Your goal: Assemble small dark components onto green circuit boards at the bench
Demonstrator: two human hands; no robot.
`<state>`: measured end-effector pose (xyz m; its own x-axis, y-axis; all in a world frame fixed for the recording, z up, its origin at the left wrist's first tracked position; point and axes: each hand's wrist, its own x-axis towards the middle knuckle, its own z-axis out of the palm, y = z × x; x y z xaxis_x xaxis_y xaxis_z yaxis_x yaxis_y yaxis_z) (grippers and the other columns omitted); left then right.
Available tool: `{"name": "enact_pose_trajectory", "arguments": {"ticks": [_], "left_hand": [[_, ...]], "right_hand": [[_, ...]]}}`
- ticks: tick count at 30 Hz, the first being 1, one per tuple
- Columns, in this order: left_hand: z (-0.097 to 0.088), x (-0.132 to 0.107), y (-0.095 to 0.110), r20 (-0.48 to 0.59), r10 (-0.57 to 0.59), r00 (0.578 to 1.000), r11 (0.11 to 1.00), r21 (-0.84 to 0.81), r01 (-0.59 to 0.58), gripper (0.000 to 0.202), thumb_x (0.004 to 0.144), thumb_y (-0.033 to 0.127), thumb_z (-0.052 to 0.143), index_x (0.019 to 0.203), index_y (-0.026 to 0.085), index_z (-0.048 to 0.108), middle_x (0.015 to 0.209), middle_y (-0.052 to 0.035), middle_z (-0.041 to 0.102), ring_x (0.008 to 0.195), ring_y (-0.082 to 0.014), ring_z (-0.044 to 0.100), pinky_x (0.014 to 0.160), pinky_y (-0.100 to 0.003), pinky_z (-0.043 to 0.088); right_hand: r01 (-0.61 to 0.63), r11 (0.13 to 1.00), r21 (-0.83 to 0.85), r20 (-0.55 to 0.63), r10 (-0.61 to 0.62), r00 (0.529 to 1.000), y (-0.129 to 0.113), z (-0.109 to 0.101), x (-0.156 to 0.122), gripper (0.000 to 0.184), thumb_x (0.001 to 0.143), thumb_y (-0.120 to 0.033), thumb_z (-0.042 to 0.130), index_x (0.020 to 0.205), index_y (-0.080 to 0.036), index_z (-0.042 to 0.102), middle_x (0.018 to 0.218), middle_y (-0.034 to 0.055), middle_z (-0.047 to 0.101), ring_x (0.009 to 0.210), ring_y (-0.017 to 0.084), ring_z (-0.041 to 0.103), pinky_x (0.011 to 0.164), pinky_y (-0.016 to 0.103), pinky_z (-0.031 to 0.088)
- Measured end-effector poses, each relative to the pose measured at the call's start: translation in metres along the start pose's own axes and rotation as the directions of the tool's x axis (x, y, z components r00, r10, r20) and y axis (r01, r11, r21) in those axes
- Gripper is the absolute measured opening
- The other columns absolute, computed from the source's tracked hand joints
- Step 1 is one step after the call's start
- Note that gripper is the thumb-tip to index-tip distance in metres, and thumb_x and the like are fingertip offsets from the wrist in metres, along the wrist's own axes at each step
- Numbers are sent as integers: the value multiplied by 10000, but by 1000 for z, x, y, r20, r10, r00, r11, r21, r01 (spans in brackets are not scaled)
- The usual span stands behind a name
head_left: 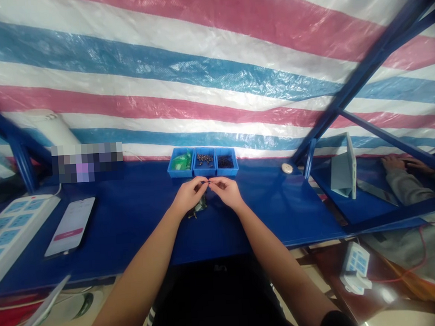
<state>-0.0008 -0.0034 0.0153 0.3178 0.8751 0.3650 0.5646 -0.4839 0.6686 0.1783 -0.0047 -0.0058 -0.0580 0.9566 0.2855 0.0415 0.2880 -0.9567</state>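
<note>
Two hands (191, 193) (227, 189) reach forward and meet over the blue counter (272, 209), pinching something tiny (209, 182) I can't identify. Striped sheeting (197, 71) hangs behind three trays (205, 172).

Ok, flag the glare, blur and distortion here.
Head view: glints on the striped sheet; head view: pixelation at left, behind the phone; head view: a sleeve at right looks soft; head view: the left power strip looks stretched; head view: the piece between left hand and right hand is indistinct.

A lit phone (69, 227) lies beside a white power strip (15, 228); striped sheeting (197, 73) hangs behind.
</note>
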Motion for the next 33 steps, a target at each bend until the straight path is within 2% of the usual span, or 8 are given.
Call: {"name": "enact_pose_trajectory", "arguments": {"ticks": [7, 13, 21, 27, 33], "left_hand": [[-2, 1, 2, 28, 26, 999, 999, 33, -27, 329, 959, 443, 406, 934, 219, 645, 780, 0, 669, 678, -142, 587, 665, -245, 434], [0, 0, 1, 5, -14, 1000, 1000, -4, 14, 322, 937, 469, 453, 1052, 227, 631, 714, 17, 644, 604, -130, 564, 621, -237, 433], [-1, 2, 1, 32, -10, 999, 1000, 10, 10, 335, 961, 459, 411, 979, 220, 645, 765, 4, 670, 676, -138, 604, 646, -231, 441], [1, 0, -2, 6, 6, 1000, 1000, -31, -6, 333, 934, 467, 467, 1097, 220, 621, 712, 16, 643, 619, -131, 582, 622, -231, 449], [1, 2, -4, 4, 32, 999, 999, -12, -32, 301, 950, 434, 451, 1007, 222, 656, 788, 6, 680, 660, -131, 600, 651, -235, 450]], "right_hand": [[1, 1000, 11, 14, -1, 1000, 4, 2, 0, 354, 751, -444, 724, 1015, -208, 732, 860, 50, 728, 760, 188, 680, 767, 342, 565], [20, 1000, 8, 2, -20, 1000, 2, 0, -1, 321, 775, -421, 708, 1014, -207, 734, 876, 58, 728, 777, 198, 682, 769, 350, 565], [41, 999, 2, 10, -41, 999, 0, 1, -1, 313, 775, -390, 712, 1021, -197, 731, 881, 59, 726, 745, 182, 665, 730, 329, 555], [31, 1000, 3, -7, -31, 1000, 1, 0, 0, 310, 771, -397, 713, 999, -188, 733, 895, 63, 731, 773, 188, 676, 754, 328, 560], [25, 1000, 9, 5, -25, 1000, 0, 1, -1, 317, 771, -405, 714, 1006, -195, 734, 862, 57, 730, 753, 186, 679, 727, 322, 559]]}}
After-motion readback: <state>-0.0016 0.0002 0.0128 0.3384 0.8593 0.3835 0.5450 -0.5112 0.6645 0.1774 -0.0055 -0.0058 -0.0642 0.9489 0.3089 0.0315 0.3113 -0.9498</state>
